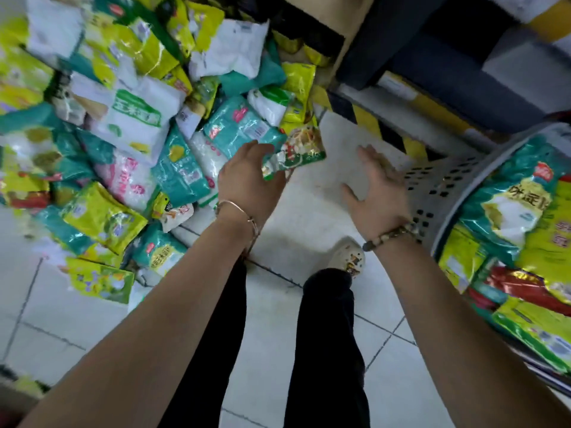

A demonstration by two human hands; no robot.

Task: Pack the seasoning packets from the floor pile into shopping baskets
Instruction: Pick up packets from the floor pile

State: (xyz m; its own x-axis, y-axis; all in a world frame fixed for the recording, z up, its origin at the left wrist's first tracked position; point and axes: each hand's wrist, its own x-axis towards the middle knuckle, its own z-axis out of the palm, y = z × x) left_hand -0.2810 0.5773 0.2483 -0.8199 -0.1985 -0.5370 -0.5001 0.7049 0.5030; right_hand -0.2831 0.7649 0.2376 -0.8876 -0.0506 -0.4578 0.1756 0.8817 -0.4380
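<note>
A big pile of seasoning packets (129,118), green, yellow and white, covers the floor at the upper left. My left hand (247,177) grips a small packet with a food picture (296,152) at the pile's right edge. Over bare floor tiles, my right hand (377,193) hovers with its fingers spread and holds nothing. Just right of it stands a grey perforated shopping basket (445,186), filled with several packets (519,217).
Dark shelving with a yellow-and-black striped base (370,118) runs across the top right. My legs in black trousers and one white shoe (349,257) stand on the white tiled floor (302,211) between pile and basket.
</note>
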